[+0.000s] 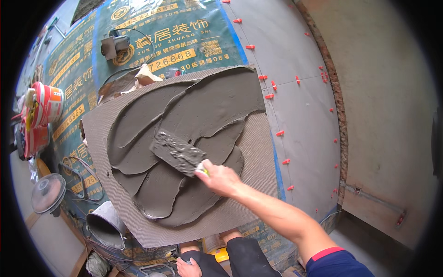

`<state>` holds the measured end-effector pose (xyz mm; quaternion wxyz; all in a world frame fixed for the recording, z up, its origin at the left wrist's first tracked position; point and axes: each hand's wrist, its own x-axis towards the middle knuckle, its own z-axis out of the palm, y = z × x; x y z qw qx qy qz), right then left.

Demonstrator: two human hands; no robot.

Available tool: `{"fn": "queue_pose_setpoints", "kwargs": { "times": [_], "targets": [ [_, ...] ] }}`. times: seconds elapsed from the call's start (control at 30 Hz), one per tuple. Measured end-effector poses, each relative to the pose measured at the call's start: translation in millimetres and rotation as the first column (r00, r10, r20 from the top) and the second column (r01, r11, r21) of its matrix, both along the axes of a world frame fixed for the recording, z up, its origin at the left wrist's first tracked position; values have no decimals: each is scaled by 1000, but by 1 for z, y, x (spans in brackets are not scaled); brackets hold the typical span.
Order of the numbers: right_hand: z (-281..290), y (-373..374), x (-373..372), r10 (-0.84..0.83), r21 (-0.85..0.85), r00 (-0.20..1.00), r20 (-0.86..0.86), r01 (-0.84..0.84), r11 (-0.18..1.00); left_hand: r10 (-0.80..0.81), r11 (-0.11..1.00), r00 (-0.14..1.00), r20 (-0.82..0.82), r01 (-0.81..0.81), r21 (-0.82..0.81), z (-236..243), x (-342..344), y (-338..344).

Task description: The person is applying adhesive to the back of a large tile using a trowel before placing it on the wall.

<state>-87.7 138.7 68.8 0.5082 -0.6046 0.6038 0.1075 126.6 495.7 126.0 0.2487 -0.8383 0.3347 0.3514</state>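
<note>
My right hand (214, 177) grips the handle of a flat trowel (177, 152), its blade coated in lumpy grey mortar. The blade rests over wet mortar (207, 94), spread in broad ridged sweeps across the textured back of a large square tile (97, 129). Bare patterned surface shows along the tile's edges. My left hand (188, 268), partly cut off by the lower frame edge, lies by my dark-clad leg with nothing visible in it, its fingers loosely apart.
Red-and-white buckets (44, 104) stand left, near a round metal disc (48, 194) and grey bucket (106, 224). Beyond the tile, a power tool (115, 46) rests on green protective sheeting (230, 41). Grey floor tiles (304, 120) with red clips run along the right wall (383, 92).
</note>
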Motion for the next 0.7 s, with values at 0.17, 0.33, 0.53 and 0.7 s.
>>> {"fn": "queue_pose_setpoints", "kwargs": {
  "times": [0.17, 0.33, 0.53, 0.7],
  "targets": [
    [-2, -16, -113, -223, -475, 956, -189, 110, 873, 2, 999, 1000, -30, -4, -55, -3, -10, 9],
    [-6, -71, -132, -500, -570, 846, -183, 323, 755, 6, 1000, 999, -46, -5, 30, 2, -7, 9],
    [-66, -155, -115, -852, -269, 465, 241, 875, 402, 7, 999, 1000, -30, -5, 47, 2, -16, 8],
    [-93, -193, -51, -869, -441, 452, 202, 834, 331, 26, 997, 1000, -2, -25, 70, 4, -19, 8]
  ]
}}
